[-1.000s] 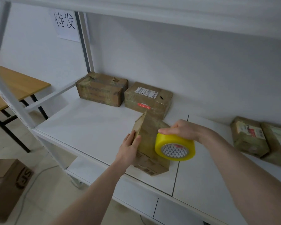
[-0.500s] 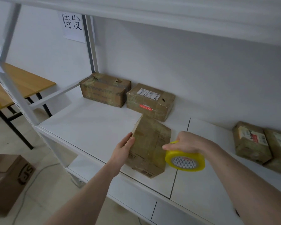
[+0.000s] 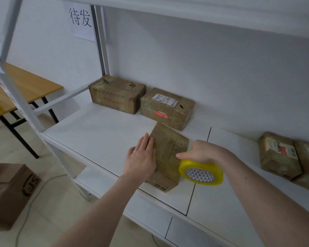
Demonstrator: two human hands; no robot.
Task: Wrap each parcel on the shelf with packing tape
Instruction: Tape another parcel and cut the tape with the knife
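Head-level, close, downward over shelf

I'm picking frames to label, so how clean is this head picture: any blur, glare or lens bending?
Head view: soft, even light with faint shadows; the shelf posts bow from wide-angle distortion; the parcels at the right edge look smeared; the tape roll shows a mild sheen, no harsh glare; the left hand and right hand are reasonably sharp.
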